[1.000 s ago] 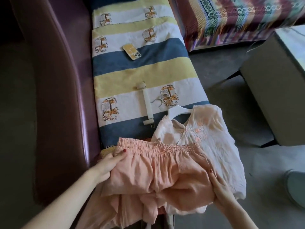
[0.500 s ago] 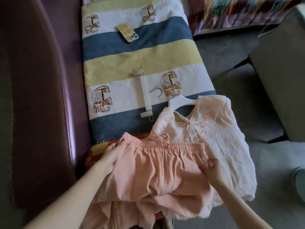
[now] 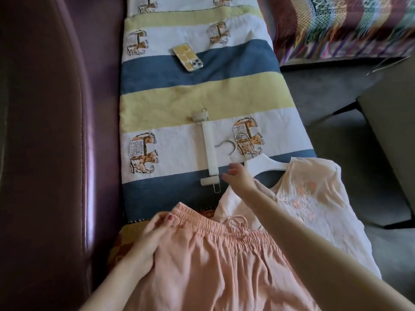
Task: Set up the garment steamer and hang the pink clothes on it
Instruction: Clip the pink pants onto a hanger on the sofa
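Note:
Pink trousers [image 3: 220, 261] with an elastic waistband lie across the near end of the sofa seat. My left hand [image 3: 152, 236] grips the waistband's left corner. Beside them to the right lies a pale pink embroidered top [image 3: 314, 207] on a white hanger [image 3: 265, 164]. A white clip hanger [image 3: 208, 151] with a metal hook rests on the striped blanket [image 3: 202, 95] just beyond. My right hand [image 3: 239, 179] hovers with fingers apart close to the clip hanger's near end, holding nothing. No garment steamer is in view.
A phone [image 3: 187, 57] in a yellow case lies farther up the blanket. The purple leather sofa back [image 3: 56, 131] runs along the left. A patterned woven throw [image 3: 341, 25] is at top right, and a low grey table [image 3: 390, 122] stands on the floor at right.
My right hand left the trousers and reached forward to the clip hanger. My left hand stayed on the waistband. The view shifted closer.

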